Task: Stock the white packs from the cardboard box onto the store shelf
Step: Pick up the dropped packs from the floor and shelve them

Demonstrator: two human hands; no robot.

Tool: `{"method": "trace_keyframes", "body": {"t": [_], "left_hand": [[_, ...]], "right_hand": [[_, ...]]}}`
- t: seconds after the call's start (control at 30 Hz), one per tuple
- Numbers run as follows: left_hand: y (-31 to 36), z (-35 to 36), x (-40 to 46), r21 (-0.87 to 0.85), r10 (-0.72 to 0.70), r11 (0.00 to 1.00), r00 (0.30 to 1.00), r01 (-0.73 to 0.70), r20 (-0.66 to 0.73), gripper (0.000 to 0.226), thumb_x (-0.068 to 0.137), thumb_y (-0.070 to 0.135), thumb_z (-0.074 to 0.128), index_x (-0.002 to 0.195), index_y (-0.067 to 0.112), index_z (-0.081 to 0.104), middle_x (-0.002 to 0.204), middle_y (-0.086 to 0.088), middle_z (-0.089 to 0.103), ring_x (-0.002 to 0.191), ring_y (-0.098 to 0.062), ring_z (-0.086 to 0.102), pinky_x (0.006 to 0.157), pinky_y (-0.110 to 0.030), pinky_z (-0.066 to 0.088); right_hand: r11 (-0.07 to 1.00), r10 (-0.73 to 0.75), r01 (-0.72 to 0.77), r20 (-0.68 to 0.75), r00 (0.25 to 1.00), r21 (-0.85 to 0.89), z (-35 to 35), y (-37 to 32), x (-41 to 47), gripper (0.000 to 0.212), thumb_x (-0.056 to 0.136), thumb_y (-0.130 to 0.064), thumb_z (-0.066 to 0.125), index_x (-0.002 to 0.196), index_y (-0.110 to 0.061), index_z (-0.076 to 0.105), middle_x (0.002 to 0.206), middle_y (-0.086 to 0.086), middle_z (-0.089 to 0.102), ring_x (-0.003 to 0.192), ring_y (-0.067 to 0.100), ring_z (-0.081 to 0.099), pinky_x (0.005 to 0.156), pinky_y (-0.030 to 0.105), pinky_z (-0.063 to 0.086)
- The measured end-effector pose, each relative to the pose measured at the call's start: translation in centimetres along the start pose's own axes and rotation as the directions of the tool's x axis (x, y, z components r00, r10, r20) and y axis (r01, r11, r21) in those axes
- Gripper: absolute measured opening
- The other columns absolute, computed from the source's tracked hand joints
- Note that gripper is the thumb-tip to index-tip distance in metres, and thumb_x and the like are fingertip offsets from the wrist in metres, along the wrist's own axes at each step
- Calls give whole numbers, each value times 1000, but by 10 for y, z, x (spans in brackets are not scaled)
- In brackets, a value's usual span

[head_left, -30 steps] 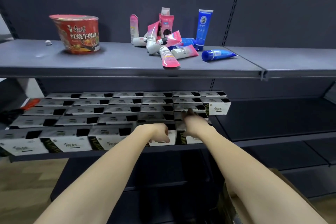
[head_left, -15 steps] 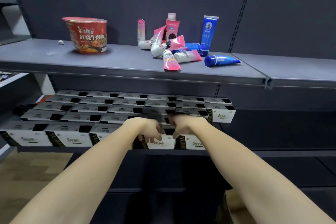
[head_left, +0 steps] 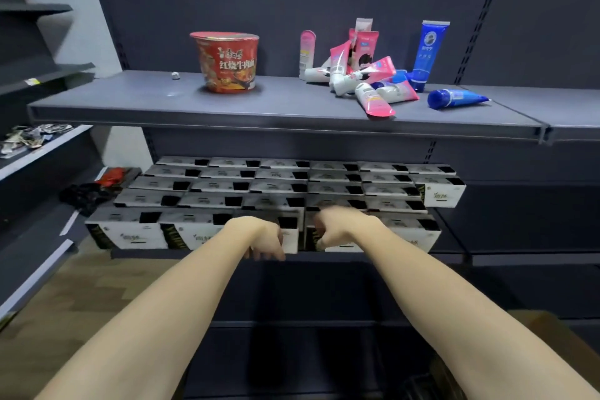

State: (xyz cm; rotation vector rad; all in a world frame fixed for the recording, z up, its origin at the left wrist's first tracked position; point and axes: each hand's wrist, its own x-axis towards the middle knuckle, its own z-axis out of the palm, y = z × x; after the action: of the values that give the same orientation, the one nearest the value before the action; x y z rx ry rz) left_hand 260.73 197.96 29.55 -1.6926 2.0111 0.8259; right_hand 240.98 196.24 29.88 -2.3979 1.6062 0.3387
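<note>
White packs (head_left: pixel 259 187) in rows, long axes along shelf (head_left: pixel 448 256).

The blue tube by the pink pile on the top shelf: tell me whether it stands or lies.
Two are there. The tall blue tube stands upright on its cap against the back panel; the other blue tube lies flat on the shelf.

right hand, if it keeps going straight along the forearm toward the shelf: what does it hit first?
Most likely the front-row white pack right at its knuckles; the right hand already looks to be at or on it. Behind that pack sit more rows of white packs. Contact is blurred, so I can't confirm it.
</note>
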Motion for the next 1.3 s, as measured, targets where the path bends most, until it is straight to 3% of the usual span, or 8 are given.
{"method": "trace_keyframes", "body": {"t": [0.13, 0.27, 0.4, 0.57, 0.67, 0.8, 1.1, 1.3], "left_hand": [[-16, 15, 15, 49, 36, 998, 992, -31, -124, 63, 93, 41, 60, 147, 16, 39, 148, -7, 45, 131, -28, 48, 106, -43, 44], [-21, 29, 25, 32, 127, 992, 968, -123, -218, 72, 94, 33, 60, 155, 16, 25, 160, -8, 28, 143, -28, 34, 114, -40, 35], [-23, 31, 24, 47, 182, 983, 954, -175, -238, 62, 94, 30, 59, 150, 16, 36, 154, -8, 38, 138, -28, 41, 110, -39, 39], [-39, 24, 17, 55, 143, 990, 950, -133, -278, 33, 91, 28, 55, 121, 16, 59, 120, -7, 60, 102, -27, 60, 89, -40, 53], [-54, 22, 11, 80, 84, 995, 957, -65, -276, 18, 89, 25, 53, 103, 15, 59, 105, -7, 61, 91, -26, 60, 78, -37, 52], [-73, 26, 11, 34, 15, 999, 958, -5, -287, 20, 89, 24, 53, 107, 16, 58, 108, -5, 63, 92, -25, 60, 76, -32, 48], [-65, 35, 14, -61, 83, 992, 938, -110, -337, 33, 94, 20, 55, 127, 16, 57, 122, -5, 60, 109, -25, 57, 86, -30, 45], [-78, 27, 0, -46, 23, 998, 911, -47, -412, 24, 90, 22, 55, 113, 17, 60, 114, -6, 63, 98, -27, 61, 82, -38, 54]], "right_hand": [[996, 89, -91, 98, 991, 13, 18, -21, -6, 36, 78, -44, 75, 103, -20, 64, 104, 4, 64, 93, 25, 61, 79, 40, 56], [974, 214, -221, 114, 970, 48, 37, -20, -15, 38, 80, -43, 73, 104, -19, 57, 104, 2, 61, 94, 26, 60, 76, 36, 52], [959, 282, -282, -129, 951, 16, 44, -9, -19, 33, 86, -25, 60, 118, -15, 54, 119, 9, 60, 106, 32, 60, 79, 37, 50], [985, 158, -174, -352, 923, -14, 30, -20, -6, 45, 90, -25, 62, 132, -16, 49, 129, 11, 53, 120, 33, 51, 93, 41, 46], [997, 27, -52, -381, 924, -54, 25, -44, 13, 50, 90, -29, 65, 136, -18, 49, 132, 10, 52, 123, 33, 49, 98, 42, 44], [996, -66, 40, -368, 928, -78, 39, -78, 38, 53, 94, -27, 63, 143, -20, 45, 145, 8, 47, 127, 34, 49, 101, 43, 44], [988, -33, -44, -486, 873, -146, 54, -72, 43, 34, 94, -7, 53, 125, -16, 62, 118, 9, 63, 111, 33, 59, 86, 39, 47], [990, -83, 21, -459, 885, -137, 40, -84, 47, 29, 99, -26, 53, 125, -15, 58, 126, 10, 59, 117, 33, 53, 95, 40, 42]]}}
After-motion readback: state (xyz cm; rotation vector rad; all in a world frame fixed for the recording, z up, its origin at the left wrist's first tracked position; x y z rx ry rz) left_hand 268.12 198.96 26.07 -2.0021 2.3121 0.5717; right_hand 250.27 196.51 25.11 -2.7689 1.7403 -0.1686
